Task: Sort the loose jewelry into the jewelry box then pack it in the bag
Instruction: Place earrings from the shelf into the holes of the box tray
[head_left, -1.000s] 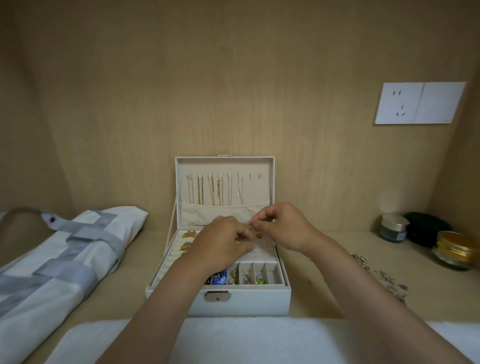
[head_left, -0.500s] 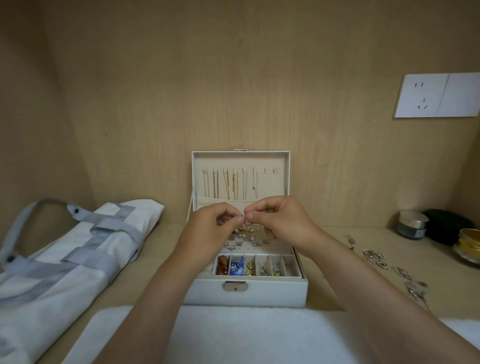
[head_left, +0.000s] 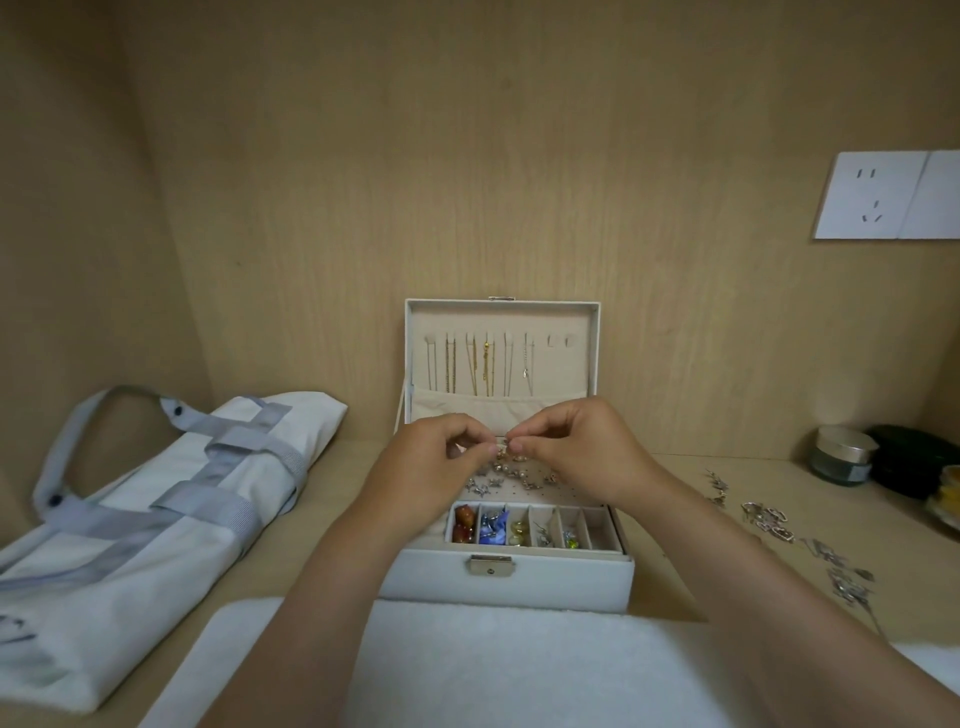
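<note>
Head view, single entry. Left hand (head_left: 435, 465): fingers curled, thumb and forefinger closed to a pinch. Right hand (head_left: 577, 451): likewise curled and pinching, its fingertips meeting the left's. Small gold piece (head_left: 505, 450): held where the two pinches meet; too small to tell its kind or which hand bears more of it. Jewelry box (head_left: 545, 584): white, open, directly beneath both hands, latch facing the person. Earring panel (head_left: 519, 486): under the fingertips, studded with several small pieces. Compartment row (head_left: 535, 530): nearer the person than the hands, holding amber, blue, pale and green items; the rightmost cell is bare. Lid (head_left: 592, 353): upright beyond the hands, with chains (head_left: 480, 366) hanging inside. Bag (head_left: 156, 509): white with grey straps, lying flat well left of the left hand. Loose jewelry (head_left: 769, 519): silver pieces scattered on the shelf right of the right wrist. Jars (head_left: 842, 456): further right. White cloth (head_left: 493, 670): beneath the forearms.
</note>
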